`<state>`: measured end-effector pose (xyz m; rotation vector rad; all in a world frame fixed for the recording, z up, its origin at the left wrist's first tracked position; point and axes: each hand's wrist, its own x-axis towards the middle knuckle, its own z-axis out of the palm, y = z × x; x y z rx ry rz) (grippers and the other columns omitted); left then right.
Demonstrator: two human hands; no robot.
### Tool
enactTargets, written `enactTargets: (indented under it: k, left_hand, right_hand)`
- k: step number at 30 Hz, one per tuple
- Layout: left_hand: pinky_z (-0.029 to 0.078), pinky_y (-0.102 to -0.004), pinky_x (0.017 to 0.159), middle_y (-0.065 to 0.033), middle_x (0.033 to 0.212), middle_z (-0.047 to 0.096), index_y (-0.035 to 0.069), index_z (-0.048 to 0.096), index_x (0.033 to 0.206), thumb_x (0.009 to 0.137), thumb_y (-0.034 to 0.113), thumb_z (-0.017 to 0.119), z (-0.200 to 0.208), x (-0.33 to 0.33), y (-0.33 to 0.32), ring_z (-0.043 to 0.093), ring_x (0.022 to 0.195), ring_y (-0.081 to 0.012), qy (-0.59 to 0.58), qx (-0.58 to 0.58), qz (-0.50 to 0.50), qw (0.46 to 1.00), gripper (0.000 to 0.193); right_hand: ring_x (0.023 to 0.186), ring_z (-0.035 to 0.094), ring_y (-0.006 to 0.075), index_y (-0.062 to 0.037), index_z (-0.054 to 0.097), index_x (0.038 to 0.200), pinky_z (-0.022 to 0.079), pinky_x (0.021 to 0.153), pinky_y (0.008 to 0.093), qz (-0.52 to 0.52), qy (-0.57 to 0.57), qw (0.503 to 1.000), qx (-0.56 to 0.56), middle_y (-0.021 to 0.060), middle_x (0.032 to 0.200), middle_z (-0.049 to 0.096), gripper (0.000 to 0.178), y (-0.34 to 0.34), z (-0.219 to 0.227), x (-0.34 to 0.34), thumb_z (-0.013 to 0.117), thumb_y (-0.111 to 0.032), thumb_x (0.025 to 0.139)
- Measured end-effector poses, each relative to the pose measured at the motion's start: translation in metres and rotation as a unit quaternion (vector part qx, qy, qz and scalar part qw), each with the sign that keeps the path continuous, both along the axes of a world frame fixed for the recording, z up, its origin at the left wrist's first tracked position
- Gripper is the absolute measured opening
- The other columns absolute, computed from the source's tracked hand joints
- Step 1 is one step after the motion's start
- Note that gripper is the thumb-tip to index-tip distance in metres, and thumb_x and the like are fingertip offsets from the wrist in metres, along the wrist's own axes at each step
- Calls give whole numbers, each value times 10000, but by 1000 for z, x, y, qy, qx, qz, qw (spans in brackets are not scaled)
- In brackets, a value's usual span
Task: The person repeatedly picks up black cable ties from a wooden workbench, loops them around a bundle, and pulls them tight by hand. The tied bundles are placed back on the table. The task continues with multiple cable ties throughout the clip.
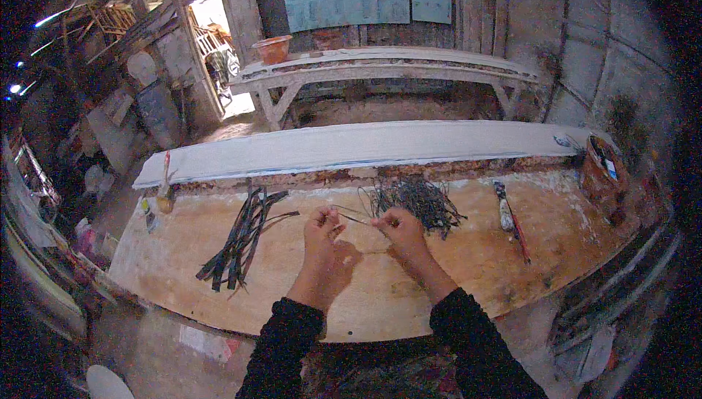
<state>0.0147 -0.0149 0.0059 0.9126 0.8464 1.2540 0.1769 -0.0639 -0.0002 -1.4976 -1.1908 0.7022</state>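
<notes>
My left hand [322, 232] and my right hand [401, 231] are raised over the middle of the wooden table. Stretched between them is a thin dark strip [354, 218], pinched by the fingertips of each hand. To the left of my hands lies a bundle of flat, wider black strips [240, 242], loosely crossed on the wood. Just beyond my right hand sits a tangled heap of narrow dark strips [424, 203]. Whether the held strip is plain or knotted is too small to make out.
A long white board [351, 143] runs along the table's [175, 275] far edge. At left stand a red-handled brush [166, 187] and a small bottle [148, 214]. A red-handled tool [521, 239] lies at right, near a brown pot [601, 166]. Behind is a bench [395, 73] with an orange bowl [273, 50].
</notes>
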Motion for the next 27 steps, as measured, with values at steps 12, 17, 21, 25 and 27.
enactTargets:
  k: [12, 17, 21, 25, 27]
  left_hand:
    - [484, -307, 604, -34, 818, 521, 96, 500, 909, 937, 170, 504, -55, -12, 38, 497, 618, -144, -236, -106, -62, 964, 80]
    - [446, -294, 525, -31, 744, 475, 103, 448, 854, 912, 89, 467, -62, -9, 43, 445, 545, -133, -255, -88, -40, 962, 63]
    - [431, -287, 508, -33, 732, 466, 106, 435, 848, 876, 25, 448, -67, -13, 48, 432, 527, -128, -256, -84, -30, 963, 86]
    - [426, -282, 503, -35, 726, 460, 101, 430, 846, 864, 3, 449, -63, -15, 54, 431, 525, -125, -244, -110, 7, 963, 101]
    - [424, -279, 502, -34, 726, 459, 97, 432, 854, 878, 13, 452, -62, -13, 56, 430, 524, -124, -256, -123, 13, 959, 89]
  right_hand:
    - [627, 554, 176, 22, 614, 817, 491, 530, 325, 159, -145, 976, 8, 100, 744, 557, 200, -21, 5, -31, 655, -173, 834]
    - [621, 549, 211, 22, 596, 787, 478, 548, 362, 170, -175, 970, 11, 114, 742, 550, 202, -22, 6, -39, 633, -169, 843]
    - [651, 558, 286, 10, 589, 779, 454, 609, 397, 151, -238, 954, 100, 145, 740, 550, 218, -22, -1, -44, 604, -193, 856]
    - [677, 550, 324, 2, 585, 776, 427, 637, 419, 148, -226, 960, 81, 157, 746, 552, 229, -20, -1, -50, 584, -210, 862]
    - [666, 546, 317, 4, 578, 769, 424, 627, 423, 142, -216, 958, 123, 155, 741, 547, 236, -20, -2, -52, 579, -211, 865]
